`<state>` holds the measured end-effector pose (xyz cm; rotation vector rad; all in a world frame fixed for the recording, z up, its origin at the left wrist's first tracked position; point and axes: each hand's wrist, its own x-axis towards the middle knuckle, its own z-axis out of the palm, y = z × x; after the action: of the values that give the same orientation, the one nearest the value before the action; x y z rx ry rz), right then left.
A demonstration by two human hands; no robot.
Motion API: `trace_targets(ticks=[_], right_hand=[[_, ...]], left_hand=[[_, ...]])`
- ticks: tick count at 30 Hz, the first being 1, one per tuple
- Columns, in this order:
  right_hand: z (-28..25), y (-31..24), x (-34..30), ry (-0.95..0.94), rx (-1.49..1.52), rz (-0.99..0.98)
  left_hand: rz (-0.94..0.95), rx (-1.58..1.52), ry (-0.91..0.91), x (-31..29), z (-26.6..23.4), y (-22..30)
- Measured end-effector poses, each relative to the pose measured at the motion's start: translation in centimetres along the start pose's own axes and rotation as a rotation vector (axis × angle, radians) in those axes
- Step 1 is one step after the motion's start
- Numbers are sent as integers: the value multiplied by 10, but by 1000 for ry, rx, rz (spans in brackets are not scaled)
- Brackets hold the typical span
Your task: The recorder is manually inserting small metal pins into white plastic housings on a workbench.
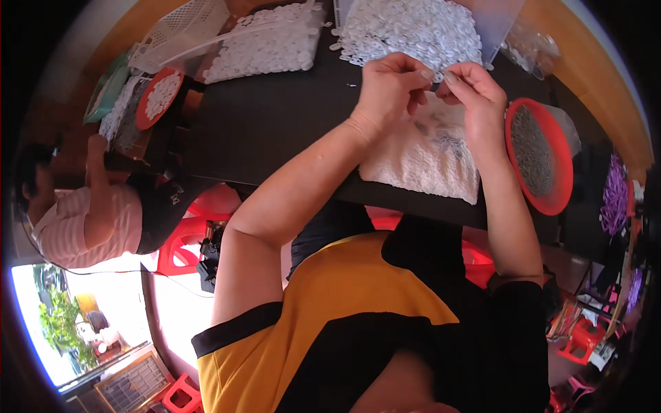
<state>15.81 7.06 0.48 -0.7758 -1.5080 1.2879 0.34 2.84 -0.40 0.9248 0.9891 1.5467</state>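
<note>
My left hand (389,88) and my right hand (476,93) meet over the far edge of a white cloth (406,165). Thumb and fingers are pinched together on both, the tips almost touching. Whatever they hold is too small and too hidden to name. Small dark grey pieces (451,144) lie scattered on the cloth beneath my right wrist. Just beyond my fingertips spreads a big heap of small white plastic pieces (406,31). To the right of my right hand, a tilted red bowl (566,175) holds many small grey metal-looking pieces (531,151).
A clear bag of white pieces (268,41) lies on the dark table (275,117), left of the heap. Further left are a white perforated basket (182,31) and a red bowl (142,113) of white pieces. Another person (96,220) sits at left. Red stools (175,248) stand below.
</note>
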Motion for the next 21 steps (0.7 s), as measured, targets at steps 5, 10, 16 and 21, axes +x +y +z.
trace_targets(ticks=[5,10,16,21], right_hand=[[-11,1,4,-77,-256,-159],[-12,8,3,-80,-357,-242],[-11,2,1,-102,-445,-279],[-10,4,1,-120,-439,-285]], left_hand=[[-77,-47,-55,0,-2,9],[-90,18,-52,-4,2,7],[-88,64,-36,-8,7,9],[-94,57,-29,-8,7,8]])
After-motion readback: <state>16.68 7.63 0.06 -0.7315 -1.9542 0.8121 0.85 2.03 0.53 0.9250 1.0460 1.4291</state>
